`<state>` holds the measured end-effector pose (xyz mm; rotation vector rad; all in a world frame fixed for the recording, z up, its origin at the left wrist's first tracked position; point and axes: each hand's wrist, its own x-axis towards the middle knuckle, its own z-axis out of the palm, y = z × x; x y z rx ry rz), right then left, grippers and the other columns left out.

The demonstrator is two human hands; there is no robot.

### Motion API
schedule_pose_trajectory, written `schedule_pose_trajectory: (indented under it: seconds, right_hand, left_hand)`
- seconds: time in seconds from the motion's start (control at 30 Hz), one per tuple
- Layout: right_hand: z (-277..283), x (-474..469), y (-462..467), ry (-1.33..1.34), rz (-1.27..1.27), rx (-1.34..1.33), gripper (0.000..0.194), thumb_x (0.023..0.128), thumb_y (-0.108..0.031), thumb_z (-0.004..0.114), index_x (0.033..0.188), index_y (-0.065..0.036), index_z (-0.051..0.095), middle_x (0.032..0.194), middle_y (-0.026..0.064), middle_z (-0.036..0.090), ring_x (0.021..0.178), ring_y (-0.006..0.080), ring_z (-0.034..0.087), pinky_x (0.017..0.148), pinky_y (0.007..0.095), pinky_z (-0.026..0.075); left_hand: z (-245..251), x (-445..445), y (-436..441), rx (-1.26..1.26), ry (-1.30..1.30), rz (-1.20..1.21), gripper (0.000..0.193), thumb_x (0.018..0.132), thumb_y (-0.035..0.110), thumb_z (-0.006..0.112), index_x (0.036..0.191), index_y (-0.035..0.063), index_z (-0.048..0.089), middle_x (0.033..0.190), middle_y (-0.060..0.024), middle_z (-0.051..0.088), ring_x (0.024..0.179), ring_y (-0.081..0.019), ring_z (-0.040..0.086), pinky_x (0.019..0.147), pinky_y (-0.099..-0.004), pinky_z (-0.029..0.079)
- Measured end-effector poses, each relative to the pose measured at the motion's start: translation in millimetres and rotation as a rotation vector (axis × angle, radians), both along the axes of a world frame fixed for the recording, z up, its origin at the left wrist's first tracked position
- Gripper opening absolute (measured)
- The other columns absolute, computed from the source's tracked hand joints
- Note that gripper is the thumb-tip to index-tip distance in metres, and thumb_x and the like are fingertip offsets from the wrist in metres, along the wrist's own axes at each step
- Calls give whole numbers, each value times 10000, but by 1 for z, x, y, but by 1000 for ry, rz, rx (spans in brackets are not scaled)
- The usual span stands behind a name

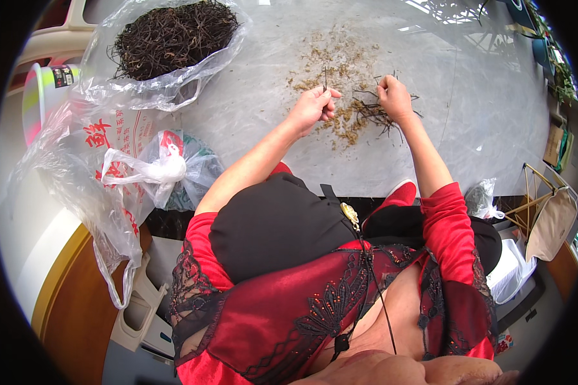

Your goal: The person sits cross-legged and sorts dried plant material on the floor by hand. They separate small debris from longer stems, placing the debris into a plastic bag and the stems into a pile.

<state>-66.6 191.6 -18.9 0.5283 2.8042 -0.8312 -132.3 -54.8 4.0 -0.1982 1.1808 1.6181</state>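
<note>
My left hand (313, 109) pinches one thin dark dried stem (325, 77) upright between thumb and forefinger. My right hand (395, 98) has its fingers bent together beside a small loose heap of dark dried stems (373, 114). Dark bits show near its fingertips, but whether they are held or lie on the floor is unclear. Yellow-brown crumbs (339, 53) are scattered over the grey marbled floor (265, 62), below and beyond both hands. A far larger tangle of the same kind of stems (176, 38) fills an open clear plastic bag (221, 62) at the upper left.
At left are a tied plastic bag (192, 163) with greenish contents, a crumpled bag with red print (77, 149) and a multicoloured plastic tub (41, 101). A folding stool (549, 221) and a small knotted bag (481, 197) stand at right. My red shoe (402, 193) is below the heap.
</note>
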Motion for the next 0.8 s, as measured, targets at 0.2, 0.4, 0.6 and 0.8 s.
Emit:
schedule_pose_trajectory:
  seconds: [0.2,0.4,0.6,0.8]
  right_hand:
    - [17,-12,-3,-133,-514,-1008,97,800,-105,651,794,-22,602,670,-2,591,560,43,485,487,195,374]
    - [42,-23,-62,-184,-431,-920,84,836,-118,644,860,-44,611,757,13,631,555,35,476,500,169,375]
    - [37,-23,-96,44,-236,-600,152,817,-156,648,824,-5,657,695,38,633,612,88,558,569,248,460]
    - [10,-27,-60,43,-187,-98,98,745,-134,656,755,-38,644,776,140,637,745,284,619,689,372,492]
  left_hand:
    - [0,2,4,-10,46,11,256,970,235,421,1009,50,594,810,15,561,697,-72,548,618,-209,446]
    - [-4,4,6,41,-21,125,308,982,253,376,1052,26,573,941,-42,595,831,-131,587,733,-261,489]
    - [-12,3,0,134,-199,302,308,988,262,345,1015,32,547,934,-80,592,839,-174,594,738,-301,506]
    - [-15,0,-10,73,-156,279,277,986,267,362,897,61,525,793,-31,555,687,-137,551,628,-271,485]
